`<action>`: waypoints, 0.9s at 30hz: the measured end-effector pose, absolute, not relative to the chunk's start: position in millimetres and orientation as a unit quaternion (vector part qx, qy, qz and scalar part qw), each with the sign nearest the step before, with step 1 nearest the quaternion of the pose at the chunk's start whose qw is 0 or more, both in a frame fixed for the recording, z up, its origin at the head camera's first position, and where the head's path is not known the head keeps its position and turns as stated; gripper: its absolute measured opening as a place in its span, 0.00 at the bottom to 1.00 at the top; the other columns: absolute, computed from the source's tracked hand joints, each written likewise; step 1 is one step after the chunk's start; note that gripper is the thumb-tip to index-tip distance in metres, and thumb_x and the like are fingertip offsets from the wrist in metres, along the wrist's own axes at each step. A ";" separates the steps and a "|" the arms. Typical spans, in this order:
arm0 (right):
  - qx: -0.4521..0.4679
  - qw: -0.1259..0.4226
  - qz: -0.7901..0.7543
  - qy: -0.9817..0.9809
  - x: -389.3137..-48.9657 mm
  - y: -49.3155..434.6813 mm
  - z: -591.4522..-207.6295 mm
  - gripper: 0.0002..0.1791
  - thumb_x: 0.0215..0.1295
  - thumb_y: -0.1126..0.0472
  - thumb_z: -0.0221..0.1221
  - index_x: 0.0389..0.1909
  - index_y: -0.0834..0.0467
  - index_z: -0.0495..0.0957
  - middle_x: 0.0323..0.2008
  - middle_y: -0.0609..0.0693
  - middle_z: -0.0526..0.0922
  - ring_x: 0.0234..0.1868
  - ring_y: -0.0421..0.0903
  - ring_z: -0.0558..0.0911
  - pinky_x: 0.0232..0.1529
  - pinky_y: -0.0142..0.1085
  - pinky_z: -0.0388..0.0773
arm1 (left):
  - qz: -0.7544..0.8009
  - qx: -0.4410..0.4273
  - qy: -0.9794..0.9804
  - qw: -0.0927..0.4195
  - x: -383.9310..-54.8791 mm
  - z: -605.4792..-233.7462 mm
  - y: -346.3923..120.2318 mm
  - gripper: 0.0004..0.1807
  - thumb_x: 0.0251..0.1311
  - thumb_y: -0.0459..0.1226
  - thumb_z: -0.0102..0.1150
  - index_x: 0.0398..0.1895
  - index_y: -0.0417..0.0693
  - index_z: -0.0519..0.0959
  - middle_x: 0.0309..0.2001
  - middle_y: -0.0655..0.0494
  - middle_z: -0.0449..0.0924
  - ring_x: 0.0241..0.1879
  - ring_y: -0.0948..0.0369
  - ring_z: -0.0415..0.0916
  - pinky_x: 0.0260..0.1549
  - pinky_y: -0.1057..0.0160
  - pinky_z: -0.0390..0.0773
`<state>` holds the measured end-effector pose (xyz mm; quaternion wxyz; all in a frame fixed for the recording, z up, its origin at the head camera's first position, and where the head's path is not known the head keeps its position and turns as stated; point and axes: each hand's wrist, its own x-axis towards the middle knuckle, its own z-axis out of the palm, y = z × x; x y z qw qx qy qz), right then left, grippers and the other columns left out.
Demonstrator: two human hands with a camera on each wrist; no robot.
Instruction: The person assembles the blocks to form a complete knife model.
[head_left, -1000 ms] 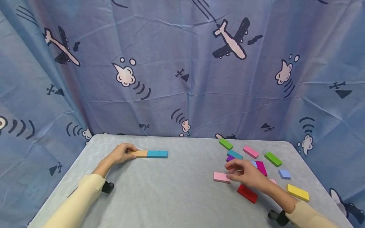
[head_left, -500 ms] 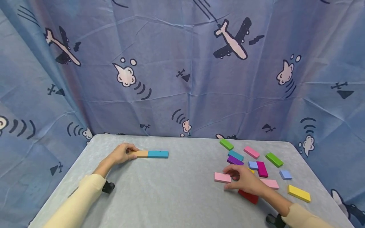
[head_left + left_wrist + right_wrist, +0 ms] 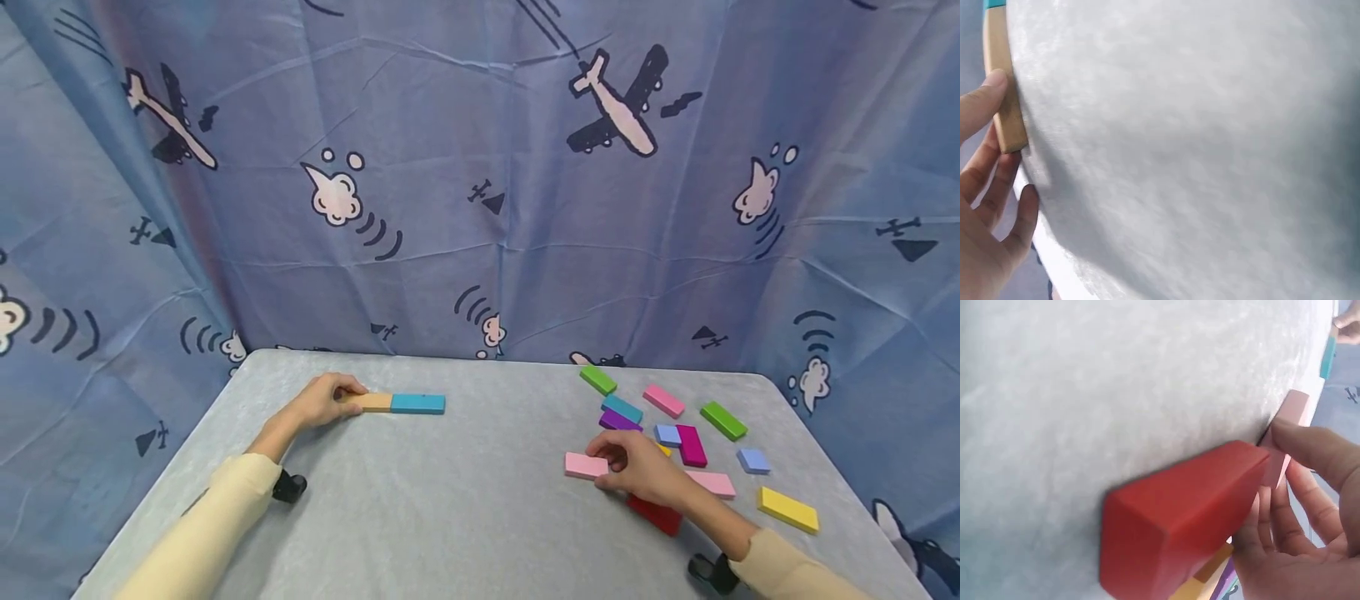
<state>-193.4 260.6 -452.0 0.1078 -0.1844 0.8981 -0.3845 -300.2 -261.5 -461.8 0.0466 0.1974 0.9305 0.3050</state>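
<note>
On the left of the table, my left hand (image 3: 321, 402) pinches the outer end of a tan wooden block (image 3: 377, 402). That block lies flat, end to end with a teal block (image 3: 417, 404). In the left wrist view the thumb presses the tan block's (image 3: 999, 56) side. At the right, my right hand (image 3: 641, 468) pinches a pale pink block (image 3: 583, 466) by its right end, thumb on the near side. A red block (image 3: 655, 514) lies partly under that hand in the head view; in the right wrist view the red block (image 3: 1179, 512) is large and close.
Several loose blocks spread around the right hand: purple (image 3: 619, 421), teal (image 3: 622, 408), magenta (image 3: 691, 446), light blue (image 3: 753, 461), yellow (image 3: 787, 509), green (image 3: 723, 421) and another pink block (image 3: 712, 483). A patterned blue curtain (image 3: 420, 167) hangs behind the table's far edge.
My right hand has come down and leftward onto the pale pink block, its thumb and fingers closing on the end. The left hand stays on the tan block.
</note>
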 end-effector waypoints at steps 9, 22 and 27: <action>-0.203 0.084 -0.429 0.876 -200.1 261.6 -447.8 0.18 0.58 0.66 0.74 0.48 0.60 0.83 0.45 0.50 0.82 0.45 0.51 0.80 0.49 0.42 0.81 | 0.307 0.193 0.930 0.056 -301.2 -461.9 -260.1 0.13 0.59 0.32 0.73 0.47 0.42 0.87 0.44 0.50 0.85 0.43 0.52 0.77 0.47 0.48 0.75; -0.195 0.060 -0.441 0.874 -219.2 231.5 -442.0 0.18 0.61 0.65 0.72 0.52 0.62 0.83 0.46 0.51 0.82 0.46 0.51 0.79 0.52 0.48 0.79 | 0.307 0.183 0.932 0.054 -300.4 -460.6 -258.9 0.13 0.59 0.32 0.73 0.47 0.41 0.87 0.44 0.50 0.85 0.42 0.53 0.77 0.46 0.48 0.75; -0.198 0.059 -0.432 0.878 -231.4 217.5 -442.3 0.17 0.60 0.68 0.72 0.50 0.61 0.83 0.45 0.51 0.82 0.46 0.51 0.78 0.53 0.50 0.77 | 0.309 0.181 0.932 0.054 -300.3 -460.4 -259.1 0.13 0.59 0.32 0.73 0.47 0.41 0.87 0.44 0.49 0.85 0.43 0.52 0.77 0.46 0.48 0.75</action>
